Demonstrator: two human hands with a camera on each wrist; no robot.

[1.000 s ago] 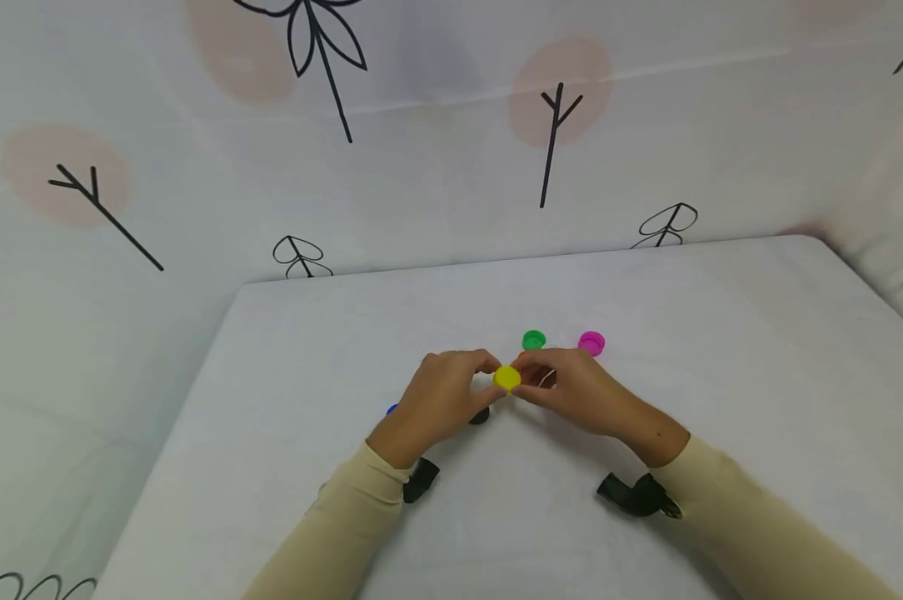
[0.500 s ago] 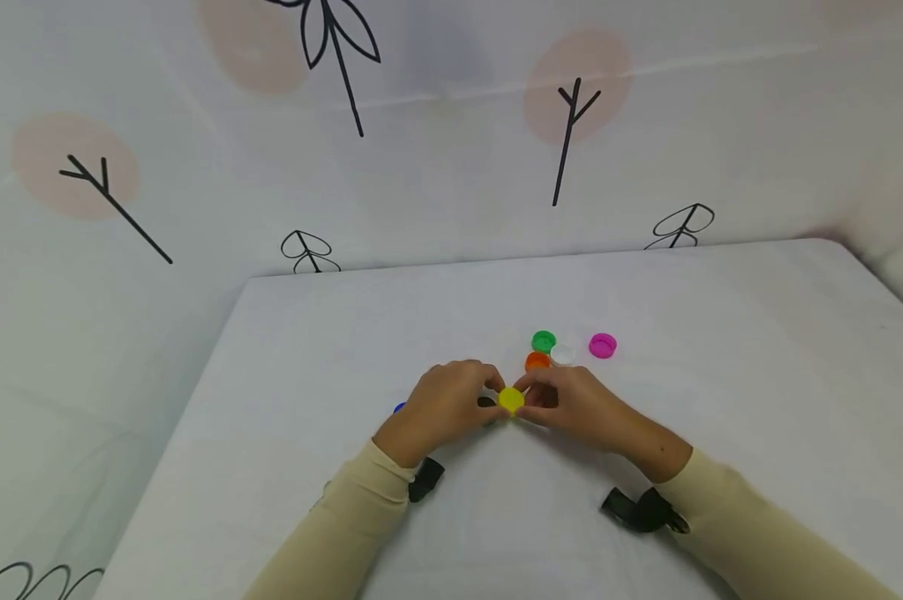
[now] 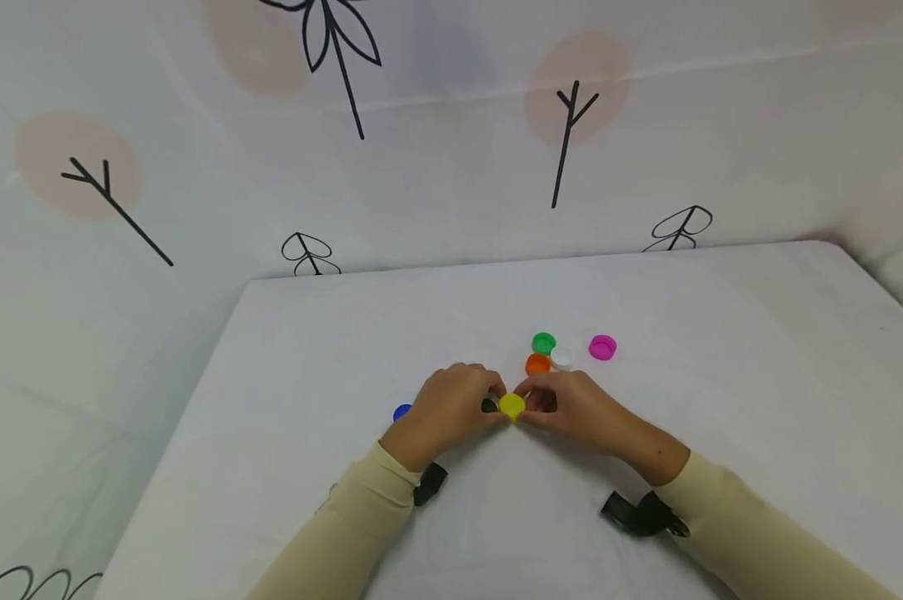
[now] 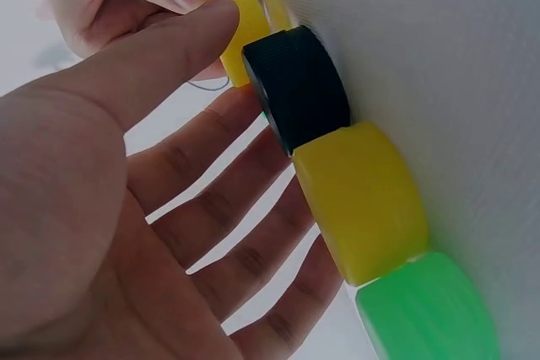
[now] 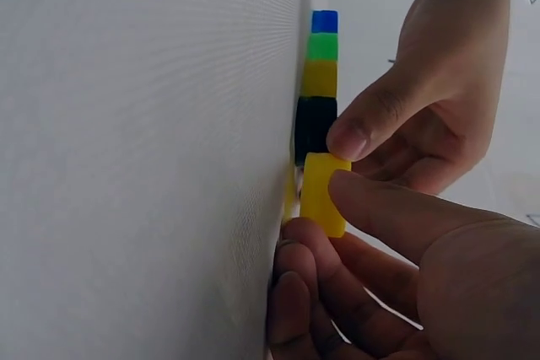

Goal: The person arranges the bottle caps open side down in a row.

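Between the fingertips of both hands is a bright yellow bottle cap (image 3: 512, 407), held close to the white tabletop. My left hand (image 3: 447, 410) pinches its left side and my right hand (image 3: 581, 410) pinches its right side. In the left wrist view, a black cap (image 4: 299, 90) stands right beside the yellow one, followed in a row by a darker yellow cap (image 4: 363, 204) and a green cap (image 4: 430, 309). A blue cap (image 5: 325, 21) ends this row in the right wrist view. From the head, my left hand hides most of the row.
Beyond the right hand lie loose caps: orange (image 3: 537, 364), white (image 3: 562, 357), green (image 3: 544, 343) and pink (image 3: 603, 347). Black wrist-camera mounts (image 3: 641, 514) hang at both sleeves. The table (image 3: 361, 333) meets a patterned cloth backdrop at its far edge.
Both hands have brought the yellow cap nearer to me and beside the black cap. The orange and white caps, covered before, now show. Over the last half second the hands barely move.
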